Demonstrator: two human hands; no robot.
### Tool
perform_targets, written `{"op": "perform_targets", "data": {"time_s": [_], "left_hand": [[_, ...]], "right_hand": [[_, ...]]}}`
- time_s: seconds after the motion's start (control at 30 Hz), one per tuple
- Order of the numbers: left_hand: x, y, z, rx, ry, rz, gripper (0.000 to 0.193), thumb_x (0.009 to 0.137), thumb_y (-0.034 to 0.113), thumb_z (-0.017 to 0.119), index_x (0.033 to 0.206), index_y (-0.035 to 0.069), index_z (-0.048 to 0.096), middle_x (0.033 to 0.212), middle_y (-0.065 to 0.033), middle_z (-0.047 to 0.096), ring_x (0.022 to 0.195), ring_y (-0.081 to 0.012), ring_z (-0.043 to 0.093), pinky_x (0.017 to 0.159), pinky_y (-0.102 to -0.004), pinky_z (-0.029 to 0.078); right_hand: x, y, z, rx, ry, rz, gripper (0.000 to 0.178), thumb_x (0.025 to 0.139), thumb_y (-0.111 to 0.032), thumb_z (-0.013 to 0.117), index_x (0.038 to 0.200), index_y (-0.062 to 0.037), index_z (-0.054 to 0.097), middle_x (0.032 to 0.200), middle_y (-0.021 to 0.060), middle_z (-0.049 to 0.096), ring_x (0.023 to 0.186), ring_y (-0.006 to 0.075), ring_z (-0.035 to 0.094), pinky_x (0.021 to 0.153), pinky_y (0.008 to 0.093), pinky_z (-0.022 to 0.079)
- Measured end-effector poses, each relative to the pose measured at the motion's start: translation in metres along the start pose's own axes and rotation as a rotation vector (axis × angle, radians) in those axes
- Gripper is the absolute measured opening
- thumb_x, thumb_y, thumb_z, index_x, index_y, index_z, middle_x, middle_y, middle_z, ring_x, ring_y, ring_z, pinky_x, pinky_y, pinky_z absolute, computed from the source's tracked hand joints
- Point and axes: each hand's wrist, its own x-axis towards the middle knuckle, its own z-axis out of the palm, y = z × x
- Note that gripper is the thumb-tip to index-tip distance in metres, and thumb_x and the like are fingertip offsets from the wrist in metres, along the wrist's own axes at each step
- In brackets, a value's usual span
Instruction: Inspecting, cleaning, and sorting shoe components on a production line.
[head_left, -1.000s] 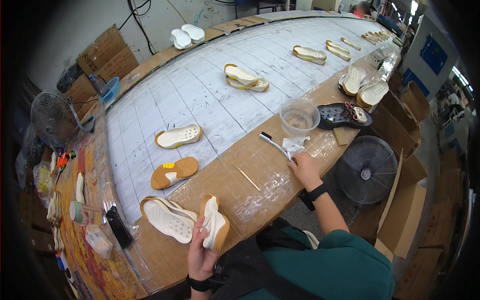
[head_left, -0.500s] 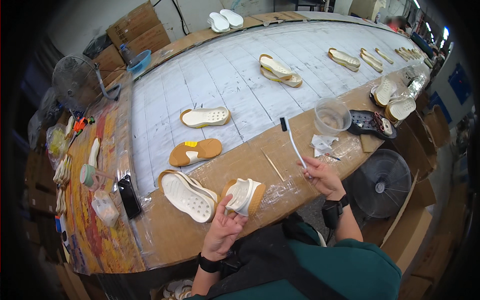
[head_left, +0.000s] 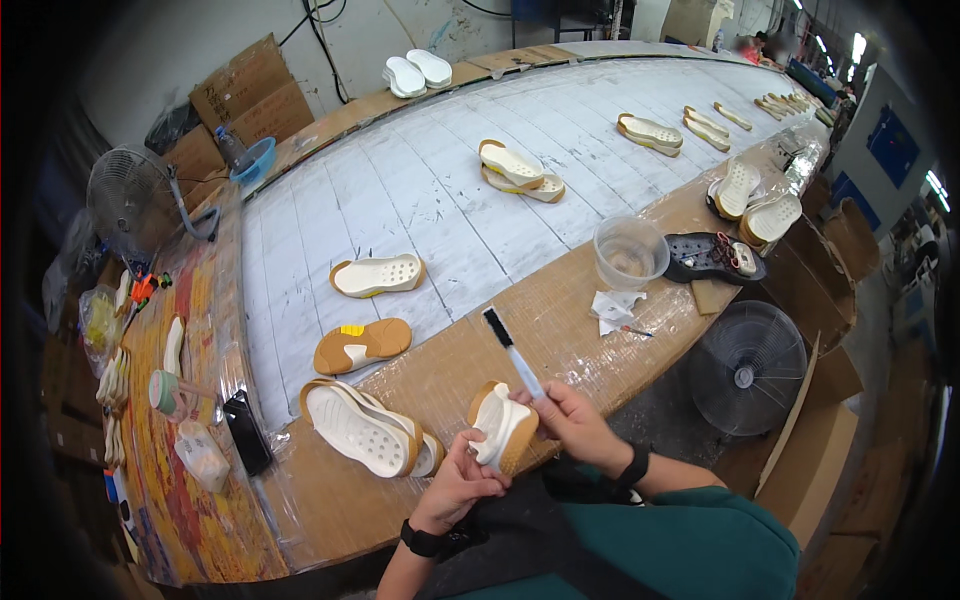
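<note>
My left hand [head_left: 462, 484] grips a cream shoe sole [head_left: 513, 428] with a tan outsole, tilted up over the near edge of the cardboard-covered ledge. In my right hand [head_left: 583, 428] is a toothbrush-shaped brush [head_left: 518, 362] with a white handle; its black bristle head points up and away, clear of the sole. The right fingers are close beside the held sole. Just left of my hands lies a stack of cream soles [head_left: 358, 428]. Beyond that, a sole [head_left: 380, 345] rests with its tan underside up, and another cream sole [head_left: 378, 275] sits on the white belt.
A clear plastic tub [head_left: 630, 252], crumpled white tissue [head_left: 614, 310] and a dark insole-like piece [head_left: 705, 257] lie on the right ledge. A phone [head_left: 247, 432] and a tape roll [head_left: 168, 393] are at left. Fans stand at left [head_left: 130, 200] and right [head_left: 748, 368].
My right hand has brought the brush left and nearer to the sole. My left hand has lifted the sole away from the stack, to the right. The view has shifted slightly.
</note>
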Motion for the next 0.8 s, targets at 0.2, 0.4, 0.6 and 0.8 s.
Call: {"op": "perform_targets", "data": {"time_s": [0.2,0.4,0.6,0.8], "left_hand": [[0.0,0.01,0.047,1.307,0.399,0.405,0.05,0.064,0.028,0.076,0.102,0.003,0.057,0.073,-0.0111,0.06,0.072,-0.0188,0.063,0.062,-0.029,0.048],[0.0,0.02,0.05,1.32,0.695,0.788,0.037,0.061,0.014,0.076,0.09,0.001,0.057,0.083,-0.0085,0.053,0.074,-0.0219,0.055,0.07,-0.0267,0.044],[-0.002,0.008,0.043,0.952,0.566,0.731,0.04,0.059,-0.001,0.074,0.093,0.001,0.052,0.094,-0.0082,0.05,0.086,-0.0169,0.051,0.076,-0.0274,0.042],[0.002,0.005,0.06,0.723,0.595,0.826,0.049,0.062,-0.004,0.071,0.104,0.002,0.046,0.097,-0.006,0.046,0.09,-0.0156,0.048,0.079,-0.0264,0.04]], "right_hand": [[0.012,-0.003,0.02,0.148,-0.03,-0.032,0.033,0.093,-0.017,0.039,0.121,0.0005,0.037,0.109,0.0067,0.056,0.068,0.0054,0.05,0.058,0.0191,0.042],[0.034,-0.008,-0.032,-0.264,0.155,-0.486,0.035,0.091,-0.011,0.039,0.125,-0.0017,0.04,0.097,0.004,0.058,0.061,0.0026,0.047,0.054,0.0156,0.039],[0.055,-0.069,-0.178,-0.453,0.484,-0.372,0.025,0.088,-0.014,0.049,0.109,-0.003,0.055,0.074,0.0033,0.062,0.062,0.0028,0.049,0.055,0.0184,0.039],[0.062,-0.097,-0.254,-1.486,0.577,-0.263,0.018,0.077,-0.016,0.058,0.088,-0.0021,0.062,0.079,0.0162,0.063,0.076,0.0272,0.062,0.066,0.0353,0.048]]}}
